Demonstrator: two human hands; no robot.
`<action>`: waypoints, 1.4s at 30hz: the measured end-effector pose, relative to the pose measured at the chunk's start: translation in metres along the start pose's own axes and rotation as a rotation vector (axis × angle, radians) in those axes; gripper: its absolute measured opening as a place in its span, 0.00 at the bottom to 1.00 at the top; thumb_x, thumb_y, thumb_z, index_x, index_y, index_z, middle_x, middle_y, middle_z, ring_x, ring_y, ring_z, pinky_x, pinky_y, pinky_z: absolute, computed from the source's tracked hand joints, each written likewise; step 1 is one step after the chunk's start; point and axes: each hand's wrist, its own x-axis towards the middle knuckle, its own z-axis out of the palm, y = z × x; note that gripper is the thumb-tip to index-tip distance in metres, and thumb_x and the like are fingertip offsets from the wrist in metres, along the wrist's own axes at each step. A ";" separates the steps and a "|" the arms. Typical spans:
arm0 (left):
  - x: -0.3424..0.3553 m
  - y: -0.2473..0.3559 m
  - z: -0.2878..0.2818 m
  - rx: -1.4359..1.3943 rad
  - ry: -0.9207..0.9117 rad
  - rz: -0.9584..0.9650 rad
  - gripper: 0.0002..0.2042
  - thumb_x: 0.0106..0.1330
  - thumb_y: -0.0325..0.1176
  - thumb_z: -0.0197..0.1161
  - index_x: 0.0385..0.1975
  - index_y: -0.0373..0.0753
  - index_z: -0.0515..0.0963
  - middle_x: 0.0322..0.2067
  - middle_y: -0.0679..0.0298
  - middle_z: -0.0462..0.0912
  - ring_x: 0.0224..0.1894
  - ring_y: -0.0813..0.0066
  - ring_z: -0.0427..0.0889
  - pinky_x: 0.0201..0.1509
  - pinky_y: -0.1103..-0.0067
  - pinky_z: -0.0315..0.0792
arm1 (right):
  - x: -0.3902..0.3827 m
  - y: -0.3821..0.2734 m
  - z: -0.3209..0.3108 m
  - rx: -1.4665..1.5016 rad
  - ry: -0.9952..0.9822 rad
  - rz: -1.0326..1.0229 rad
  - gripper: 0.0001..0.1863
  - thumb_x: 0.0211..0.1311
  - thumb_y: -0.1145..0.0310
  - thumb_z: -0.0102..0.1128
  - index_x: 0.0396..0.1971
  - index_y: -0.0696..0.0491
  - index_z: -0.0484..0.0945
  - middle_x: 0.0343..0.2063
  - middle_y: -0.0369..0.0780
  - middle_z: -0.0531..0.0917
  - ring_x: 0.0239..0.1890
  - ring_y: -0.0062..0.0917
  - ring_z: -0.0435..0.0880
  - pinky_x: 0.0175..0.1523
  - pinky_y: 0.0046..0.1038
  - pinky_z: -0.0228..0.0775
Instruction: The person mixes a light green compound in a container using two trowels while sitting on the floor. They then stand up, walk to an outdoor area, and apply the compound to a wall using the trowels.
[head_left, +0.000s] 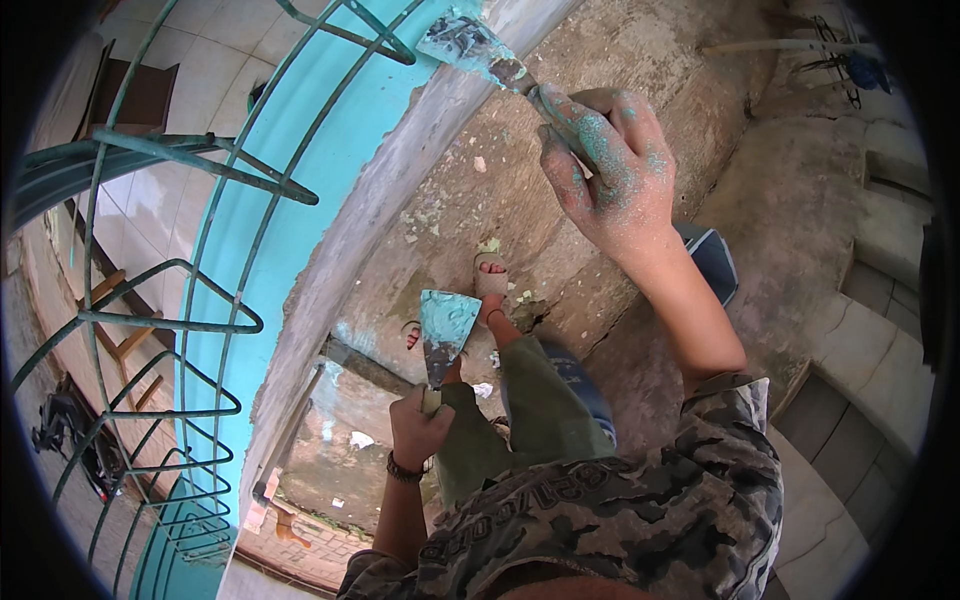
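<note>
In my raised right hand [610, 170], speckled with turquoise, a putty knife [468, 50] is gripped, its coated blade at the edge of the turquoise-painted wall [245, 270] and the grey band [335, 255] beside it. Lower down, my left hand [420, 425] is closed around the handle of a wider putty knife [448, 322], its blade loaded with turquoise paste and held over the ground between my sandaled feet [490, 278].
Green metal bars [185, 316] project along the wall on the left. A dark motorbike [85, 450] stands beyond them. Stained concrete [545, 255] lies underfoot, with a dark blue object [712, 262] behind my right forearm. Pale stepped slabs [860, 350] are at the right.
</note>
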 end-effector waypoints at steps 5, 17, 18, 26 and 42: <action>0.000 0.003 0.007 -0.012 0.005 0.000 0.09 0.46 0.28 0.63 0.18 0.32 0.70 0.13 0.58 0.72 0.15 0.70 0.71 0.21 0.75 0.66 | -0.014 0.015 0.021 0.006 0.042 -0.044 0.23 0.41 0.78 0.64 0.45 0.54 0.79 0.31 0.39 0.76 0.31 0.35 0.75 0.33 0.30 0.70; 0.002 -0.001 0.009 -0.031 0.022 -0.021 0.09 0.47 0.28 0.64 0.18 0.33 0.69 0.13 0.59 0.71 0.15 0.71 0.71 0.21 0.77 0.66 | -0.028 0.015 0.038 0.141 0.007 0.096 0.24 0.43 0.77 0.63 0.46 0.56 0.78 0.31 0.42 0.76 0.31 0.35 0.76 0.35 0.31 0.71; 0.002 0.002 0.010 -0.059 0.033 -0.027 0.11 0.46 0.29 0.64 0.17 0.34 0.67 0.13 0.57 0.70 0.14 0.66 0.72 0.21 0.75 0.66 | -0.028 0.015 0.036 0.187 -0.011 0.129 0.23 0.44 0.76 0.64 0.47 0.55 0.78 0.31 0.42 0.76 0.30 0.35 0.76 0.35 0.31 0.71; 0.007 0.006 0.014 -0.043 0.063 0.032 0.11 0.46 0.29 0.64 0.17 0.34 0.67 0.12 0.58 0.69 0.14 0.67 0.69 0.20 0.75 0.65 | -0.028 0.006 0.003 0.456 -0.167 0.422 0.19 0.49 0.73 0.64 0.45 0.54 0.80 0.32 0.41 0.77 0.32 0.34 0.78 0.37 0.30 0.72; 0.021 0.068 -0.010 -0.033 0.050 0.216 0.06 0.48 0.25 0.62 0.20 0.33 0.71 0.15 0.59 0.72 0.16 0.76 0.69 0.22 0.78 0.65 | -0.084 0.001 -0.055 1.074 -0.179 0.906 0.15 0.64 0.67 0.56 0.46 0.60 0.78 0.28 0.36 0.82 0.26 0.13 0.74 0.29 0.14 0.63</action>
